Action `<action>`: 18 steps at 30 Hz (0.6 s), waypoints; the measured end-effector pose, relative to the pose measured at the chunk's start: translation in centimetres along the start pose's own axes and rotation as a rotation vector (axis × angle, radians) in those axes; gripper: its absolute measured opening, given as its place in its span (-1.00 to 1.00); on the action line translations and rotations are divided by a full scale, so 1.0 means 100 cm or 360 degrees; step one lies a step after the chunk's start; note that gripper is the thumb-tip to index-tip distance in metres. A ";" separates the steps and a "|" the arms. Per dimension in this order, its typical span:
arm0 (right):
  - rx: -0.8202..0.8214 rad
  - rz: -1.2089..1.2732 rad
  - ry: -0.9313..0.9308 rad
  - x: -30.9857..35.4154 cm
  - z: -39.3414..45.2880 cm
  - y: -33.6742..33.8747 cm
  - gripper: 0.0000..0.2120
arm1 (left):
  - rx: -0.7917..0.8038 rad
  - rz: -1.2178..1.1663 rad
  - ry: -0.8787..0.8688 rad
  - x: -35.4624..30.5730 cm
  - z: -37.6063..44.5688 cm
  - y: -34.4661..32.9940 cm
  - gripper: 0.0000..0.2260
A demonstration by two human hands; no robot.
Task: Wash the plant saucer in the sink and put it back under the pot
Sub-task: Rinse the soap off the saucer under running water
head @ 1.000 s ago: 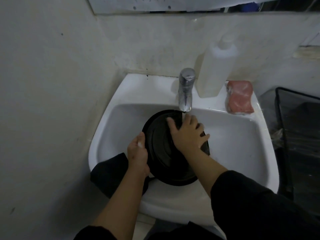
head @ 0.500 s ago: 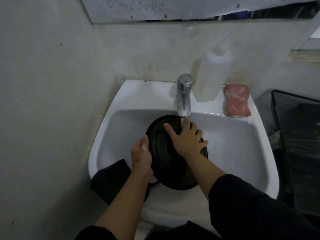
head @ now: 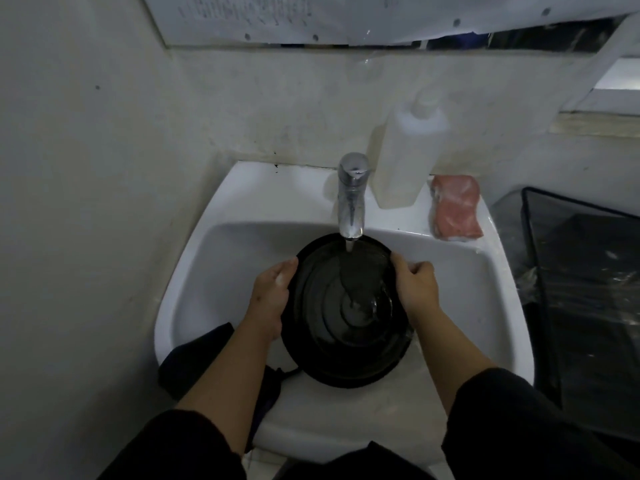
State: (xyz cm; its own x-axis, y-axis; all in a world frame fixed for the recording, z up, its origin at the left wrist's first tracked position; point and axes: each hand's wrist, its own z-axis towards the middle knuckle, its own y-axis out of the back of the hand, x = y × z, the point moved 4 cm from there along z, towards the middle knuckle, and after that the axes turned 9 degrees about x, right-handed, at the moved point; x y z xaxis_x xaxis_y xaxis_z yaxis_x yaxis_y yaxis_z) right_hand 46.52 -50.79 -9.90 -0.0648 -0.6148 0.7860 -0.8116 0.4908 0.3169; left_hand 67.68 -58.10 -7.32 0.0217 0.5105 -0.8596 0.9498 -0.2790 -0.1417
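A round black plant saucer (head: 332, 327) with raised rings inside is tilted in the white sink (head: 242, 244), its near edge over the front rim. Water runs from the chrome tap (head: 351, 195) onto its inner face. My left hand (head: 270, 292) grips the saucer's left rim. My right hand (head: 415, 289) grips its right rim. The pot is not in view.
A white plastic bottle (head: 405, 154) and a pink sponge (head: 455, 207) stand on the sink's back ledge at the right. A dark cloth (head: 194, 358) hangs over the front left rim. A black mesh bin (head: 585, 289) stands right of the sink. Walls close in at left and behind.
My right hand has left the saucer's inner face and taken hold of its right rim. The saucer's inside now faces up under the running water.
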 end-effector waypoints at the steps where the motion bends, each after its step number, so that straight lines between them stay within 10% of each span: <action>1: 0.0018 0.0053 0.0007 -0.002 0.000 0.005 -0.62 | -0.0053 0.0103 -0.0043 -0.001 0.005 0.000 -0.75; 8: -0.0136 0.0095 -0.0105 -0.017 -0.008 0.035 -0.47 | -0.0362 0.1259 -0.0200 0.004 0.021 -0.042 -0.70; 18: -0.0250 0.0241 -0.0145 -0.025 -0.027 0.047 -0.52 | 0.0283 0.2414 -0.0547 0.046 0.003 -0.118 -0.29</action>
State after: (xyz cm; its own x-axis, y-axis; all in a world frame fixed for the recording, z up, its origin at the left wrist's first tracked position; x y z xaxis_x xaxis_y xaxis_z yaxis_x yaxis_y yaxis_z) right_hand 44.42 -45.25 -8.92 -0.2369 -0.5765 0.7820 -0.6889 0.6672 0.2833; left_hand 56.44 -52.66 -9.74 0.7944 -0.5219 -0.3108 0.0596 -0.4422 0.8949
